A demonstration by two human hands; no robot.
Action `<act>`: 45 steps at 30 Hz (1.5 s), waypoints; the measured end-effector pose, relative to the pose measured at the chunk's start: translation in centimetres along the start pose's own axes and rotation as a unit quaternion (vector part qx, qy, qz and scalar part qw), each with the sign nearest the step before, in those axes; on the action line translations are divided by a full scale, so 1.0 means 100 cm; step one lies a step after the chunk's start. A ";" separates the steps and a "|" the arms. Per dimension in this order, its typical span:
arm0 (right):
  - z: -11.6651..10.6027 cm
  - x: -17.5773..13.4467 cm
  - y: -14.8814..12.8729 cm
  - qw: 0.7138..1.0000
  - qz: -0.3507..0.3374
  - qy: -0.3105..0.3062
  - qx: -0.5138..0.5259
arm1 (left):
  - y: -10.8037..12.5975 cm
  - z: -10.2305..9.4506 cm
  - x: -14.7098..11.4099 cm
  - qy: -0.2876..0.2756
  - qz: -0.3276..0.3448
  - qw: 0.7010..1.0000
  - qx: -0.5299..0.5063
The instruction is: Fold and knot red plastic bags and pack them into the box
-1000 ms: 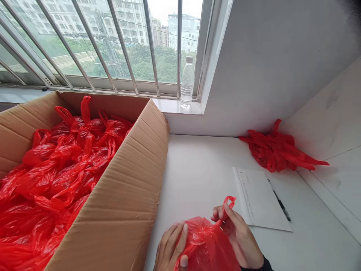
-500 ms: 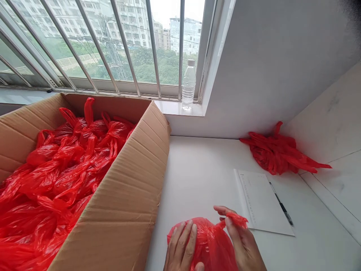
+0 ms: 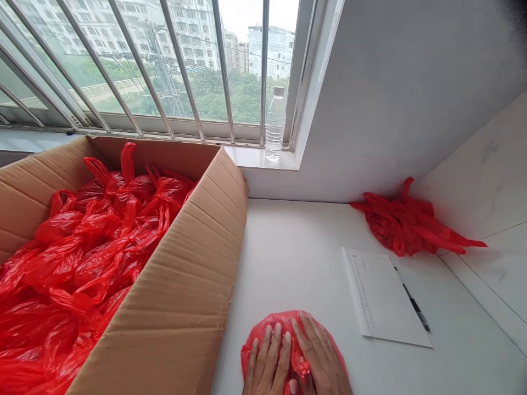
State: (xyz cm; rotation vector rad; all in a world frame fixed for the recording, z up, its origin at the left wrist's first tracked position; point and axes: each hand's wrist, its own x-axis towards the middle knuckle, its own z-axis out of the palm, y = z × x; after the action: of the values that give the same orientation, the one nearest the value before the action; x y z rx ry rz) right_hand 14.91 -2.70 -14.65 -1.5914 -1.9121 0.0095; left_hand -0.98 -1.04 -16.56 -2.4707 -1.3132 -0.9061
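Observation:
A red plastic bag (image 3: 284, 319) with something round-looking inside lies on the white table at the bottom of the view; its contents cannot be made out. My left hand (image 3: 268, 365) rests on its left side with the fingers stretched out flat. On the right side of the bag lies my right hand (image 3: 320, 354), its fingers also extended and pressing on the plastic. A crumpled bit of the bag pokes out between the two hands. The lower parts of both hands run out of the frame.
At left a large cardboard box (image 3: 177, 274) holds several knotted red bags (image 3: 99, 236). A crumpled heap of red bags (image 3: 405, 222) sits against the wall. A notebook (image 3: 385, 296) and a pen (image 3: 414, 302) lie at right. A water bottle (image 3: 275, 123) stands on the windowsill.
My right hand has let go of the bag's twisted end and moved left, flat onto the bag. The bag looks lower and rounder. My left hand stays on its left side.

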 end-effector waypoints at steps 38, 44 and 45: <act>-0.068 0.058 0.005 0.736 0.480 0.004 0.476 | -0.018 -0.018 -0.001 -0.024 -0.125 0.985 -0.113; -0.068 0.058 0.007 0.717 0.473 0.004 0.512 | -0.002 -0.021 0.018 -0.025 -0.050 0.989 -0.136; -0.068 0.058 0.008 0.716 0.473 0.007 0.513 | 0.001 -0.021 0.020 -0.032 -0.051 0.988 -0.140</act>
State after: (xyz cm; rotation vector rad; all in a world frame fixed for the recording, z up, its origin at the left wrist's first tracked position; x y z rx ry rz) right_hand 18.49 0.06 -6.82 -1.4549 -0.5459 1.2429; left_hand -0.98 -0.67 -13.73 -2.6811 -1.4328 -1.1130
